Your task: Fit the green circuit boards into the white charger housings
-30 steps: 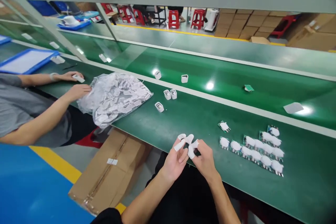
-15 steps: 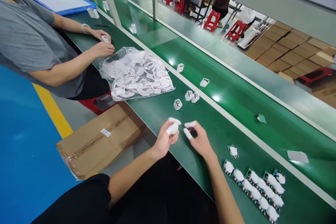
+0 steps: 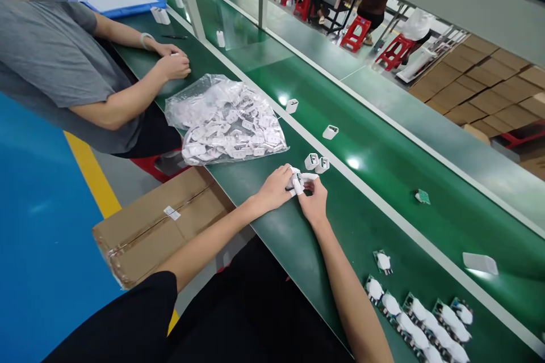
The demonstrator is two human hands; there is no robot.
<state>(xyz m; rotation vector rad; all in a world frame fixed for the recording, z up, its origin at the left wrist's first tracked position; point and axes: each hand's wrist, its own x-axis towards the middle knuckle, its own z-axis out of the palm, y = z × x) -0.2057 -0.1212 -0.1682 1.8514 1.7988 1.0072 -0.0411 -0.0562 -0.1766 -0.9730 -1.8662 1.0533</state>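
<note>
My left hand (image 3: 276, 187) and my right hand (image 3: 314, 199) meet over the near side of the green bench, white finger cots on their fingertips. Between them is a small white plastic housing (image 3: 298, 177), mostly hidden by the fingers; a dark part shows at its opening. Both hands are closed on it. Just beyond stand two more white housings (image 3: 312, 161), side by side, with parts inside. To the left lies a clear plastic bag (image 3: 234, 125) full of white plastic pieces.
Circuit boards with white blobs (image 3: 411, 326) lie in rows at lower right. On the green belt (image 3: 374, 181) are a loose circuit board (image 3: 423, 197) and a white piece (image 3: 480, 263). A co-worker in a grey shirt (image 3: 55, 62) sits at left. A cardboard box (image 3: 157, 229) stands below the bench edge.
Both hands have moved forward and closed on the single white housing that stood on the bench. The co-worker's hands have turned over the piece they hold.
</note>
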